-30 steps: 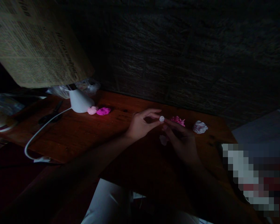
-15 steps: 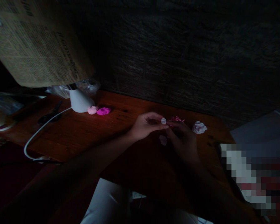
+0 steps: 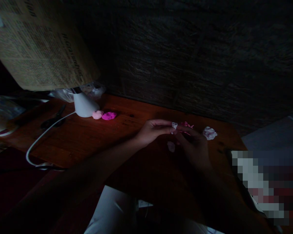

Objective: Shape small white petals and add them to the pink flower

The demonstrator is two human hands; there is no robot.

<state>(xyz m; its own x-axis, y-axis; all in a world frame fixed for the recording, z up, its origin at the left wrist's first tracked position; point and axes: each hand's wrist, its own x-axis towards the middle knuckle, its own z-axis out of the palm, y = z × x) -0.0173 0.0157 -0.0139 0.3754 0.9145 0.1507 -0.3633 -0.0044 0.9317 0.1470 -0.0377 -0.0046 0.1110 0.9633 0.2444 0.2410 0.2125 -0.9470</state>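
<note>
My left hand (image 3: 151, 132) and my right hand (image 3: 194, 146) meet over the wooden table. Between their fingertips is a small whitish clay piece (image 3: 174, 125), pinched from both sides. A flat pale clay piece (image 3: 171, 146) lies on the tabletop just below the fingers. Behind my right hand sits a pink ruffled clay flower (image 3: 187, 124), partly covered by the fingers. To the right of that hand rests a pale, petal-like clay flower (image 3: 210, 133). The dim light hides fine detail.
A lamp base (image 3: 84, 105) with a newsprint shade (image 3: 46, 48) stands at left. Beside it lie light pink clay (image 3: 97, 114) and magenta clay (image 3: 109, 116). Scissors (image 3: 53, 121) lie near the white cable (image 3: 36, 139). A dark stone-patterned wall (image 3: 185, 65) borders the table's back.
The small whitish clay piece has turned between my fingertips, its round, coiled-looking end giving way to a side view. Both hands stay in nearly the same place.
</note>
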